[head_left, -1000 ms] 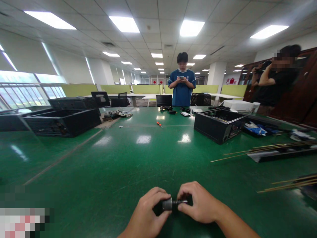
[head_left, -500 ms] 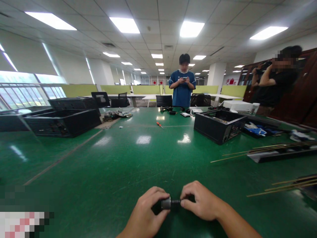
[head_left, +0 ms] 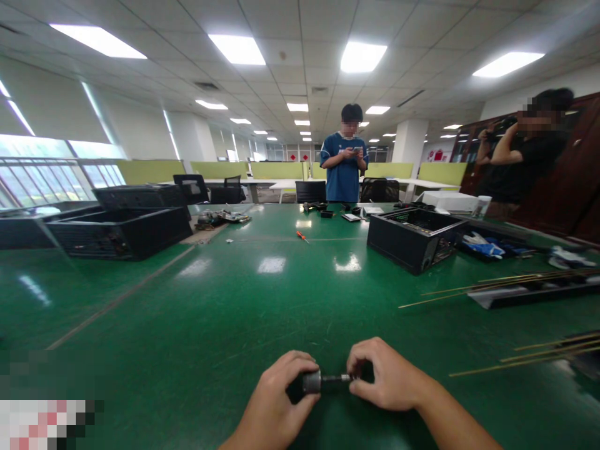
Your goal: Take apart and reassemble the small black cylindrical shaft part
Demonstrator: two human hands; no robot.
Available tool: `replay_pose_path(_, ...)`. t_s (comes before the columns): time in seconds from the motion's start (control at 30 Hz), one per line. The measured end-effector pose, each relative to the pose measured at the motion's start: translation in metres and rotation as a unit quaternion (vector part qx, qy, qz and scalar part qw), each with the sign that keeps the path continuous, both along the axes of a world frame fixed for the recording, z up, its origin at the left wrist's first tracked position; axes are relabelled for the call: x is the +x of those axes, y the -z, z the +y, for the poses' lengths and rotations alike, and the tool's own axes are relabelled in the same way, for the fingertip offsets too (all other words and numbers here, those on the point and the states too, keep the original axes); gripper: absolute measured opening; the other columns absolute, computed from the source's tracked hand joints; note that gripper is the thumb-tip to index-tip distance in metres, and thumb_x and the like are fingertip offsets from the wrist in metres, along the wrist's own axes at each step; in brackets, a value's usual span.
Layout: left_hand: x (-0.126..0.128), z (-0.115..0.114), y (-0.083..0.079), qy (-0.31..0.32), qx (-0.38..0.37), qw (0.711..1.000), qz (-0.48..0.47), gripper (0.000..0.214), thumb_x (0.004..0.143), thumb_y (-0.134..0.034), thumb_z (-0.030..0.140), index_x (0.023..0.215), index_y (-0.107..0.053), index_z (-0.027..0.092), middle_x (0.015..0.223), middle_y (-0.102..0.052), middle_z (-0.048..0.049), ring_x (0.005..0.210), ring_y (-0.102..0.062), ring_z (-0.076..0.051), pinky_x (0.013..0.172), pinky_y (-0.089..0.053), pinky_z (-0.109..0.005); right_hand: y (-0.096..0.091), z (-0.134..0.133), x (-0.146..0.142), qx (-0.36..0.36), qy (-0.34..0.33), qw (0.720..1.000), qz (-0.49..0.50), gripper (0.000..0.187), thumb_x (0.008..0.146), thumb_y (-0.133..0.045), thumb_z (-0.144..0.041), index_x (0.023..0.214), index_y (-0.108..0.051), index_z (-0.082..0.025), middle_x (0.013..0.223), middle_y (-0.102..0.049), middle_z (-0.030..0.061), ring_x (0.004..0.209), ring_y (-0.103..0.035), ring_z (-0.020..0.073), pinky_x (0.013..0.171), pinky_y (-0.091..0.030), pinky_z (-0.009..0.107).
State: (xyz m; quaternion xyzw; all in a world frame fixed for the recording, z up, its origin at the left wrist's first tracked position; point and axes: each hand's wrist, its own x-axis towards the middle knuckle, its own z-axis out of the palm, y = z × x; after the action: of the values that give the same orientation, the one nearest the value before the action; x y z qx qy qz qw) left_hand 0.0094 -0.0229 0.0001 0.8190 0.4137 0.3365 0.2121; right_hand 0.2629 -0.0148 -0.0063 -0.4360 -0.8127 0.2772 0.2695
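Note:
Low in the head view, my left hand [head_left: 281,394] is closed around a short dark grey cylinder [head_left: 312,382], its thumb below and fingers above. A thin black shaft [head_left: 332,379] runs from the cylinder to the right, with a silvery section [head_left: 345,377] near its far end. The fingertips of my right hand [head_left: 382,378] pinch that end; whether they hold the shaft itself or a small part on it is hidden. Both hands are just above the green tabletop [head_left: 197,350].
An orange screwdriver [head_left: 302,237] lies farther off. Open black computer cases stand left [head_left: 135,234] and right [head_left: 398,244]. Thin brass-coloured rods [head_left: 440,299] stick out from the right. Across the table one person [head_left: 345,169] holds a phone; another [head_left: 529,162] stands at right with a camera.
My right hand has shifted slightly right, away from the cylinder. More of the shaft shows between my hands, including the silvery section. My left hand has hardly moved.

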Motion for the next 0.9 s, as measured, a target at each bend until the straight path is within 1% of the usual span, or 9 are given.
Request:
replay_pose_path(0.07,-0.001,0.002,0.002,-0.012,-0.034,0.999,-0.002,0.026,0.074,-0.07,0.011,0.096,-0.072,0.025,0.101,-0.075,-0.0052,0.097,-0.071,-0.024,0.09,-0.054,-0.037,0.003,0.006,0.007,-0.024,0.006,1.0,0.009,0.008,0.07,-0.071,-0.018,0.078,-0.071,-0.019,0.08,-0.071,0.0016,0.079,-0.064,0.0189,0.075,-0.047,0.027)
replay_pose_path(0.13,-0.002,0.005,0.005,-0.03,-0.083,0.996,-0.028,0.032,0.076,-0.069,0.016,0.107,-0.07,0.025,0.105,-0.075,-0.0051,0.101,-0.07,-0.024,0.094,-0.053,-0.039,0.006,0.013,0.014,-0.052,0.031,0.998,0.034,0.007,0.07,-0.071,-0.019,0.078,-0.071,-0.018,0.077,-0.07,0.0015,0.076,-0.063,0.0185,0.073,-0.047,0.027)
replay_pose_path(0.27,-0.012,0.02,0.01,-0.074,-0.172,0.972,-0.142,0.043,0.083,-0.065,0.032,0.125,-0.06,0.022,0.12,-0.071,-0.0078,0.114,-0.066,-0.024,0.105,-0.047,-0.041,0.012,0.02,0.022,-0.082,0.052,0.992,0.075,0.007,0.071,-0.071,-0.019,0.078,-0.072,-0.017,0.072,-0.068,0.0008,0.069,-0.06,0.0166,0.066,-0.046,0.025)
replay_pose_path(0.37,-0.028,0.033,0.008,-0.101,-0.226,0.942,-0.226,0.041,0.084,-0.064,0.045,0.115,-0.061,0.018,0.113,-0.073,-0.0095,0.101,-0.072,-0.025,0.098,-0.053,-0.042,0.014,0.02,0.019,-0.086,0.052,0.991,0.083,0.007,0.071,-0.072,-0.018,0.077,-0.071,-0.016,0.071,-0.067,0.0003,0.067,-0.059,0.0156,0.064,-0.045,0.024)
replay_pose_path(0.47,-0.054,0.04,0.002,-0.155,-0.215,0.925,-0.272,0.041,0.079,-0.069,0.052,0.102,-0.057,0.02,0.105,-0.076,-0.0099,0.099,-0.074,-0.027,0.097,-0.054,-0.044,0.016,0.018,0.015,-0.085,0.042,0.992,0.086,0.007,0.07,-0.073,-0.018,0.077,-0.071,-0.016,0.07,-0.066,-0.0003,0.067,-0.058,0.015,0.063,-0.044,0.024)
replay_pose_path(0.53,-0.076,0.041,-0.004,-0.197,-0.175,0.935,-0.238,0.048,0.073,-0.073,0.055,0.101,-0.056,0.021,0.103,-0.077,-0.0108,0.104,-0.072,-0.03,0.1,-0.052,-0.046,0.017,0.018,0.013,-0.085,0.035,0.992,0.086,0.007,0.07,-0.073,-0.018,0.077,-0.071,-0.016,0.068,-0.065,-0.0009,0.064,-0.057,0.0143,0.061,-0.043,0.023)
replay_pose_path(0.67,-0.128,0.035,-0.008,-0.246,-0.102,0.961,-0.078,0.059,0.071,-0.071,0.057,0.117,-0.055,0.023,0.111,-0.077,-0.011,0.105,-0.071,-0.031,0.102,-0.051,-0.048,0.017,0.017,0.01,-0.076,0.028,0.993,0.083,0.007,0.07,-0.072,-0.017,0.076,-0.071,-0.016,0.067,-0.064,-0.0012,0.063,-0.057,0.0139,0.06,-0.042,0.023)
replay_pose_path(0.8,-0.178,0.029,0.002,-0.288,-0.07,0.954,0.041,0.069,0.072,-0.067,0.053,0.133,-0.046,0.025,0.107,-0.078,-0.0078,0.103,-0.072,-0.032,0.101,-0.051,-0.047,0.016,0.016,0.009,-0.073,0.027,0.994,0.073,0.007,0.071,-0.072,-0.018,0.078,-0.072,-0.016,0.067,-0.065,-0.0011,0.063,-0.057,0.0138,0.059,-0.042,0.022)
replay_pose_path(0.9,-0.201,0.029,0.008,-0.299,-0.07,0.948,0.081,0.075,0.077,-0.061,0.046,0.143,-0.035,0.023,0.107,-0.078,-0.0081,0.101,-0.074,-0.031,0.098,-0.054,-0.046,0.015,0.016,0.009,-0.085,0.031,0.993,0.07,0.009,0.07,-0.073,-0.019,0.078,-0.074,-0.015,0.067,-0.066,-0.0005,0.062,-0.058,0.0139,0.059,-0.042,0.022)
